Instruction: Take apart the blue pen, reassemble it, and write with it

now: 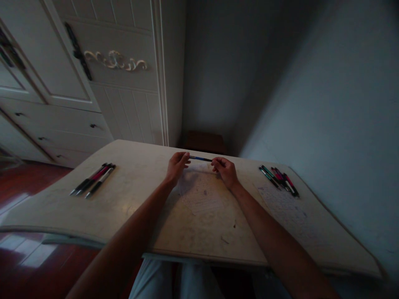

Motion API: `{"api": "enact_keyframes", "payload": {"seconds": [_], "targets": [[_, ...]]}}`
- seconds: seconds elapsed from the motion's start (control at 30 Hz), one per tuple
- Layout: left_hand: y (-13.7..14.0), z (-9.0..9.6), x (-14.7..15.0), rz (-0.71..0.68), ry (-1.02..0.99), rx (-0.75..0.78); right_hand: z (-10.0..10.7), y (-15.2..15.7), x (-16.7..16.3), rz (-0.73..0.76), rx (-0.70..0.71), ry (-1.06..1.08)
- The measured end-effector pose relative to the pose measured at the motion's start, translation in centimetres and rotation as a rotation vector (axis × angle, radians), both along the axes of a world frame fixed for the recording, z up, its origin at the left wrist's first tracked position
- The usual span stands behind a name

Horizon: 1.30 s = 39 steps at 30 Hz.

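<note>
A blue and black pen [200, 158] is held level between my two hands, above the far middle of the table. My left hand [177, 167] is closed on its left end, thumb and index finger pinching it. On the other end, the fingertips of my right hand [226, 170] pinch the dark tip. Below the hands, faint handwriting [202, 193] covers a patch of the pale tabletop; whether it is on paper or on the surface I cannot tell.
Several pens [93, 179] lie side by side on the left of the table [131, 232]. A looser pile of pens [282, 180] is on the right, by more handwriting [283, 211]. A white cabinet [131, 108] stands behind at left; a grey wall [343, 104] borders the right.
</note>
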<state>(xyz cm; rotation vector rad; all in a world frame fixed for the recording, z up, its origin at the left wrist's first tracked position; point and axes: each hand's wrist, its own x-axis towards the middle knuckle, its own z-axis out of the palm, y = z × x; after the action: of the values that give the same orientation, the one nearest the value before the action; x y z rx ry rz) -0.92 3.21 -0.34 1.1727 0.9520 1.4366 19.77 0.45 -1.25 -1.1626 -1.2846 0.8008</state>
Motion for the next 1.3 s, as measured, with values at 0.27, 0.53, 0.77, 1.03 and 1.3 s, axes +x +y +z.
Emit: {"api": "enact_keyframes", "payload": {"seconds": [0.27, 0.53, 0.77, 1.03, 1.3], "targets": [[0.47, -0.37, -0.41, 0.024, 0.061, 0.091, -0.32, 0.04, -0.02, 0.016, -0.024, 0.026], [-0.22, 0.23, -0.19, 0.016, -0.062, 0.032, -0.09, -0.17, -0.02, -0.007, -0.066, 0.014], [-0.01, 0.01, -0.33, 0.015, 0.105, -0.053, 0.03, -0.14, -0.03, 0.007, -0.019, -0.001], [0.03, 0.0, -0.28, -0.065, -0.092, 0.089, -0.2, 0.07, 0.1, 0.001, -0.018, 0.015], [0.06, -0.15, -0.15, -0.023, 0.039, -0.031, -0.07, -0.01, 0.08, 0.006, 0.007, 0.014]]}}
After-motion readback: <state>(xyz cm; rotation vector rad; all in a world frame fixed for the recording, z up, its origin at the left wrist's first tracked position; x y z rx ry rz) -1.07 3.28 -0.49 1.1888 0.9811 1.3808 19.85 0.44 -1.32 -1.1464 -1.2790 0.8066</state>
